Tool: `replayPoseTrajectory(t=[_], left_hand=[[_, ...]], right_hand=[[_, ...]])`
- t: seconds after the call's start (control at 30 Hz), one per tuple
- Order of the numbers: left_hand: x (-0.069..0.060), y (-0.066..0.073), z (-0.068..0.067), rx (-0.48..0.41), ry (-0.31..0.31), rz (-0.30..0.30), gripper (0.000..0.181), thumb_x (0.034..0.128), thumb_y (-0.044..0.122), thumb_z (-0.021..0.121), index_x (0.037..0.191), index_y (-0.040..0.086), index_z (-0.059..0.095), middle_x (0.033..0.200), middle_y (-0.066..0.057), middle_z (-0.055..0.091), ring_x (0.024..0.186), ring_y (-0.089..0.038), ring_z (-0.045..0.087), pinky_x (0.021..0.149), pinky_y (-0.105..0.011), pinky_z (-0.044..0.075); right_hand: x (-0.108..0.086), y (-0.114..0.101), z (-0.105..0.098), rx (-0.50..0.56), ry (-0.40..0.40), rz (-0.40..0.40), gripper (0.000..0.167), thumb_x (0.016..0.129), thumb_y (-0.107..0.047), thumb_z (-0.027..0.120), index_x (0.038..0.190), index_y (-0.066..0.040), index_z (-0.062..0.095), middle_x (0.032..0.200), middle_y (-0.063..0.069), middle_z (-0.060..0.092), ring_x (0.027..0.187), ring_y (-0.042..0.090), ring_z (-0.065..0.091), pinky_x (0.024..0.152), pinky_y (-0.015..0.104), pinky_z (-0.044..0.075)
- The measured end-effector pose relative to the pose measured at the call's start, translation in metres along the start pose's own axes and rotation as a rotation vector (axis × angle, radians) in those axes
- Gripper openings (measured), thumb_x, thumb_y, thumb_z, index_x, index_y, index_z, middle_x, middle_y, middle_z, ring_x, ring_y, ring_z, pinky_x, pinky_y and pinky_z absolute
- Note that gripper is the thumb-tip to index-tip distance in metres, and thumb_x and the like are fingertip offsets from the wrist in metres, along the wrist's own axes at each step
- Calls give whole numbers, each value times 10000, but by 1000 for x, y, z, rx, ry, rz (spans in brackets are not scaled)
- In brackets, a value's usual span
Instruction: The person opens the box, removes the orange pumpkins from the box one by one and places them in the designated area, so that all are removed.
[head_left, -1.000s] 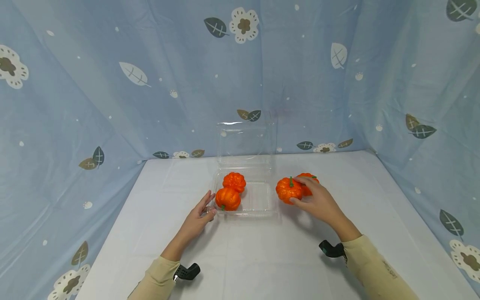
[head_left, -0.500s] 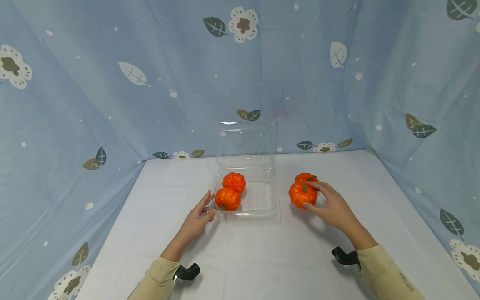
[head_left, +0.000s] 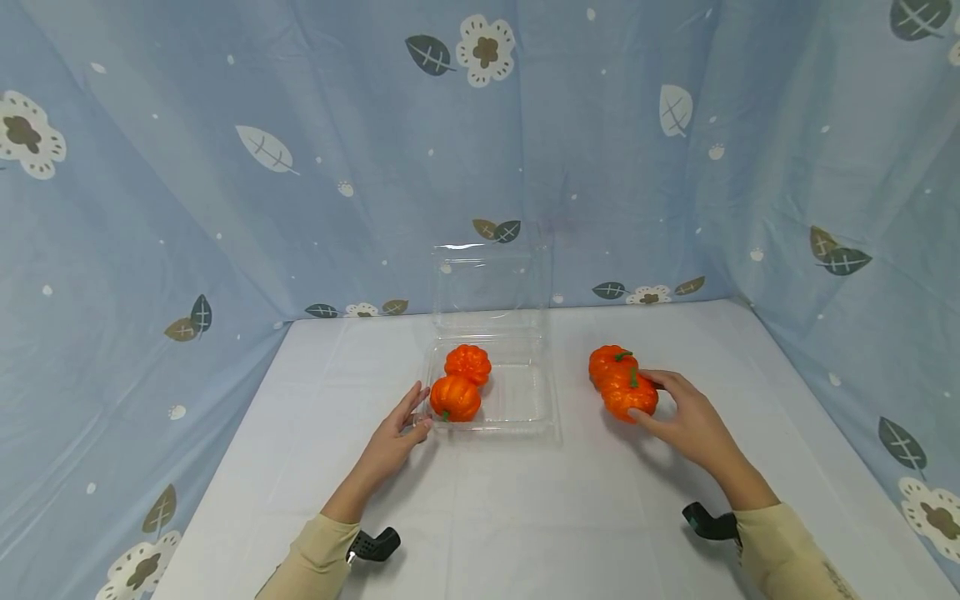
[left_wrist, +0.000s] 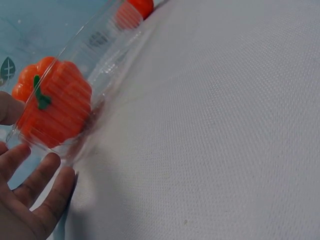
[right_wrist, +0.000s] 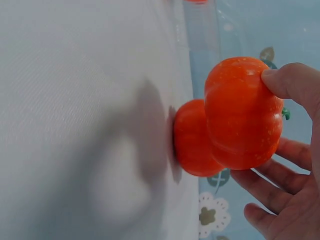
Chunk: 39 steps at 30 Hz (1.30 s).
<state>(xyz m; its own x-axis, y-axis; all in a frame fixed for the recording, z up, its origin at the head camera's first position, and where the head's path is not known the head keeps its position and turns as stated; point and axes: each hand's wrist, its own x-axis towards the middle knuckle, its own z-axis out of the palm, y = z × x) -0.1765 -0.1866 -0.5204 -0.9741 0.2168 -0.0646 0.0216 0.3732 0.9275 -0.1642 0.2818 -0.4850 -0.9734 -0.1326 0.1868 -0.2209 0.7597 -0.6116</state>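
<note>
My right hand [head_left: 693, 425] grips an orange toy pumpkin [head_left: 628, 393] with a green stem, thumb on one side and fingers on the other. In the right wrist view the held pumpkin [right_wrist: 243, 112] is off the white surface. Just behind it, a second pumpkin [right_wrist: 192, 137] rests on the table. My left hand [head_left: 395, 442], its fingers spread and loosely extended, touches the front left corner of a clear plastic clamshell box [head_left: 517, 427]. Two more pumpkins sit in the box's left half, one in front [head_left: 456, 398] and one behind [head_left: 468, 364].
The box's clear lid [head_left: 491, 287] stands up at the back, near a blue patterned curtain [head_left: 375, 167]. A white cloth covers the table [head_left: 495, 517]. Curtain also hangs along both sides.
My right hand has moved to the right and slightly nearer with the pumpkin, from beside the box to the front right of the second pumpkin. My left hand has stayed put.
</note>
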Motion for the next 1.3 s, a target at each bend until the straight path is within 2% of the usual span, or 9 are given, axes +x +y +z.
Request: replayPoseTrajectory(t=[0.23, 0.77, 1.3], left_hand=[[0, 0, 0, -11, -4, -18, 737, 1032, 190, 617, 1641, 159, 203, 1643, -9, 333, 1295, -273, 555, 931, -292, 543], [-1, 0, 0, -30, -10, -12, 746, 1031, 178, 615, 1642, 149, 189, 1649, -14, 320, 1311, -283, 542, 914, -250, 533], [-3, 2, 0, -8, 0, -14, 731, 1035, 158, 606, 1641, 146, 197, 1642, -22, 337, 1306, -289, 548, 936, -310, 547]], right_hand=[[-1, 11, -2, -20, 19, 32, 712, 901, -428, 775, 1425, -21, 517, 1424, 220, 515, 1316, 446, 459, 1044, 688, 383], [9, 36, -3, -36, 40, 63, 709, 922, -376, 762, 1430, 35, 487, 1420, 287, 485, 1304, 488, 438, 1035, 699, 370], [13, 55, -5, -52, 43, 134, 714, 939, -386, 732, 1439, 48, 466, 1432, 327, 441, 1313, 532, 399, 1030, 725, 352]])
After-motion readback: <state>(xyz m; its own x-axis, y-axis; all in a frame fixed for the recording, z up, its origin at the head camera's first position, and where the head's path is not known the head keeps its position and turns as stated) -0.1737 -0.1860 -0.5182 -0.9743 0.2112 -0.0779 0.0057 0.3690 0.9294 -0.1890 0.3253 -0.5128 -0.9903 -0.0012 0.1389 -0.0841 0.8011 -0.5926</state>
